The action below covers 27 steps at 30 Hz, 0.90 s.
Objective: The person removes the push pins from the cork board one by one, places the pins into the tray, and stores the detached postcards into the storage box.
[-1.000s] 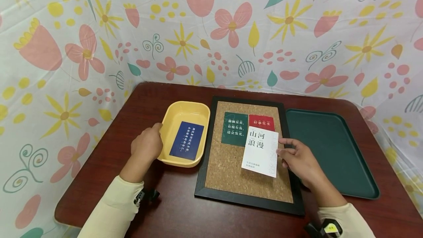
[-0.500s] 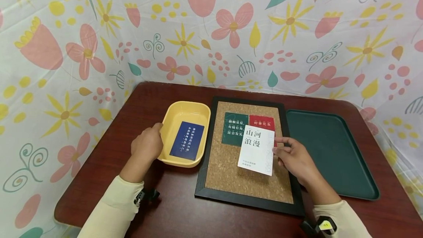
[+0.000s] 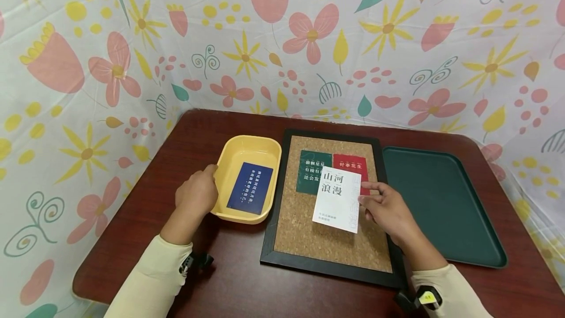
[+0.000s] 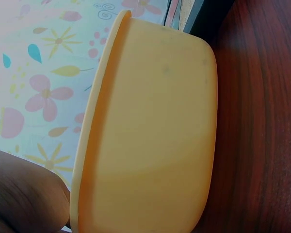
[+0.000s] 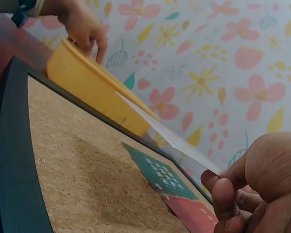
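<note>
My right hand [image 3: 383, 207] pinches the right edge of a white card [image 3: 337, 199] with black characters and holds it above the cork board [image 3: 309, 229]. In the right wrist view the white card [image 5: 169, 138] is seen edge-on, lifted off the cork board [image 5: 77, 184], pinched by my right hand [image 5: 242, 194]. A green card [image 3: 311, 173] and a red card [image 3: 350, 163] lie on the cork, partly covered by the white one. My left hand [image 3: 197, 193] grips the left rim of the yellow tub [image 3: 251, 148], which holds a blue card [image 3: 249, 187]. The left wrist view shows the tub's outer wall [image 4: 150, 136].
A dark green tray [image 3: 441, 200] lies right of the framed board on the dark wooden table [image 3: 220, 278]. A floral cloth [image 3: 282, 38] surrounds the table at the back and sides.
My right hand has carried the white card a little to the left over the cork board, covering more of the green card. The left hand has stayed on the tub.
</note>
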Each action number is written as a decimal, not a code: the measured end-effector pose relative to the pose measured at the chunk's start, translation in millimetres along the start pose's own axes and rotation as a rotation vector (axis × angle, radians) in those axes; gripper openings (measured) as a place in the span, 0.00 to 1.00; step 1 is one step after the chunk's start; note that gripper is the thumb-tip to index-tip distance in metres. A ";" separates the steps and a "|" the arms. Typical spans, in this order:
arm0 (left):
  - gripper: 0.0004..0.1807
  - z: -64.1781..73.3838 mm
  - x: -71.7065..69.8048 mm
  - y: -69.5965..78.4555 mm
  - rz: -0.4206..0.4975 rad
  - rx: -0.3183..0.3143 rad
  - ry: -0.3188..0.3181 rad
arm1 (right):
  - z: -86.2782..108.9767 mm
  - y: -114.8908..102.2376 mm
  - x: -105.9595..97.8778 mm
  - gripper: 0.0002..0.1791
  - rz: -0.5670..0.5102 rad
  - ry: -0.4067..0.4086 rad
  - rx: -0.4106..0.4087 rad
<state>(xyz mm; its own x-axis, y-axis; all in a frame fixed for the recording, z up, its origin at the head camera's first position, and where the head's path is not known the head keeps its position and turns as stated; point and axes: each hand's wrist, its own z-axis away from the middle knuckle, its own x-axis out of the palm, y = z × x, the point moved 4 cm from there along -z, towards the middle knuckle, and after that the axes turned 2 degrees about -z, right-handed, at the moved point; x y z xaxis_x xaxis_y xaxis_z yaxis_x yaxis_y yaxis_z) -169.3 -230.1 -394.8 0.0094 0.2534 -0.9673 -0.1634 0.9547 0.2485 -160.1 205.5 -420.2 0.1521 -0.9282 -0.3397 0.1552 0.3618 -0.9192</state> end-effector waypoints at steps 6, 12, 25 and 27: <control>0.23 0.6 0.0 -0.4 -0.002 -0.006 0.007 | -1.2 -1.2 3.5 0.27 0.003 0.004 0.006; 0.23 1.6 -0.6 0.8 -0.003 -0.009 0.010 | -2.3 -4.6 8.4 0.27 -0.022 -0.007 0.006; 0.23 2.0 -0.1 1.7 -0.014 -0.014 0.009 | -6.4 -6.9 14.9 0.28 -0.021 -0.015 0.006; 0.23 2.3 -0.2 2.0 -0.015 -0.014 0.008 | -6.9 -7.8 16.1 0.27 -0.013 -0.014 0.006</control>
<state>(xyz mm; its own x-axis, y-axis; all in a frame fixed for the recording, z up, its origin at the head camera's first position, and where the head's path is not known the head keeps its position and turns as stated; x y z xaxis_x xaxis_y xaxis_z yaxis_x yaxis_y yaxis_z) -167.3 -227.9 -394.0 0.0039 0.2382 -0.9712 -0.1774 0.9560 0.2337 -165.5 187.1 -419.8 0.1636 -0.9315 -0.3249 0.1632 0.3503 -0.9223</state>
